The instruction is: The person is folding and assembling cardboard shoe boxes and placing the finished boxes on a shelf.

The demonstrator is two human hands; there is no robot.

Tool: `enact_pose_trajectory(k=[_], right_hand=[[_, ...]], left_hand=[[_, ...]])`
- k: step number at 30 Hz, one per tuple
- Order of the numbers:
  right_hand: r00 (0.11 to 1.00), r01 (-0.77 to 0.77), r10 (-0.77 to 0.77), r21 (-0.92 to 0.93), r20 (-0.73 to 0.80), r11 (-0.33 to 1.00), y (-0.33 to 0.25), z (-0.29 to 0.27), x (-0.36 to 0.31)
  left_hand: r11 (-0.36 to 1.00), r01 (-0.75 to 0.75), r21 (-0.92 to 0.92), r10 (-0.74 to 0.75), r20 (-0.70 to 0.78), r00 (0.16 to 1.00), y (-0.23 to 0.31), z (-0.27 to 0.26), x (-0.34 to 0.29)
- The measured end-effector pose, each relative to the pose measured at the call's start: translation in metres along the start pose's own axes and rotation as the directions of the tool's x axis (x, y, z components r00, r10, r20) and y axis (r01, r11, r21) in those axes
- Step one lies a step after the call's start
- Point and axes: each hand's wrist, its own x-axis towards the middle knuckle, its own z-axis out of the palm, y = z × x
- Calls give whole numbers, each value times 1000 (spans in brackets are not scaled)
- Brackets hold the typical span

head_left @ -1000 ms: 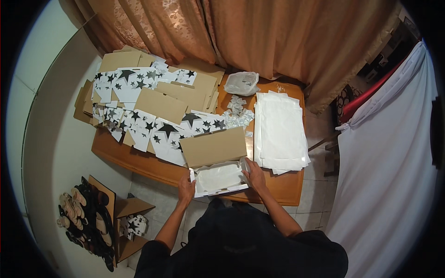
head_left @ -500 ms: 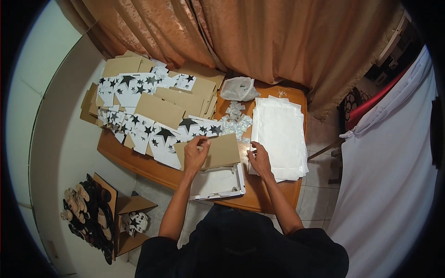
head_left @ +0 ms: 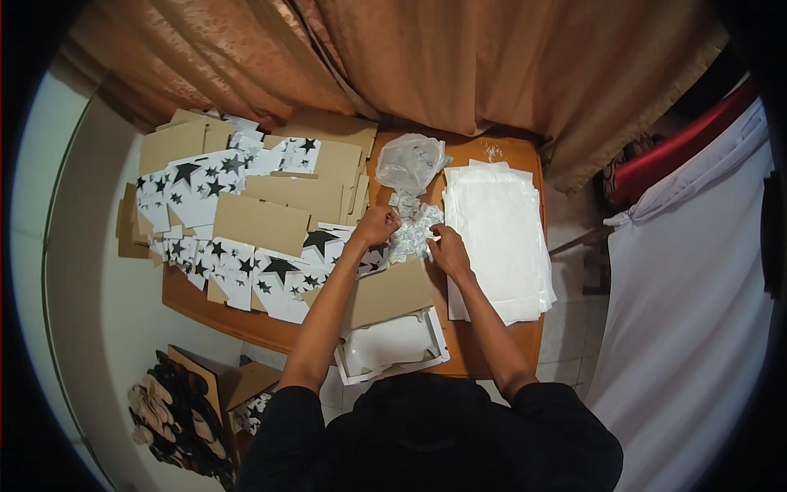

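My left hand (head_left: 376,226) is at the left edge of a pile of small whitish packets (head_left: 416,233), its fingers curled in; whatever they pinch is too small to make out. On the pile's right side, my right hand (head_left: 448,248) has its fingers bent down onto the packets, and its fingertips are hard to see. Nearer to me stands an open box (head_left: 387,348), white inside, with its brown cardboard lid (head_left: 388,293) tipped back toward the pile. A clear plastic bag (head_left: 410,164) with some packets inside lies just beyond the pile.
To the right lies a stack of white sheets or flat envelopes (head_left: 493,238). Flat cardboard boxes with black stars (head_left: 197,184) cover the left of the wooden table (head_left: 246,326). Curtains (head_left: 426,66) hang behind; a shoe rack (head_left: 193,410) stands lower left.
Both hands have moved from the box and its lid forward to the packet pile. The box now sits slightly turned, lid still raised. My view has shifted a little.
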Motion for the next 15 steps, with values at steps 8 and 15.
enact_pose_trajectory(k=[8,15], right_hand=[[993,-98,109,-195,48,976,18,36,24],[994,-84,101,-281,49,956,19,57,23]], left_hand=[[983,-56,177,-8,344,939,-51,48,72],[983,-51,177,-46,504,863,-65,75,81]])
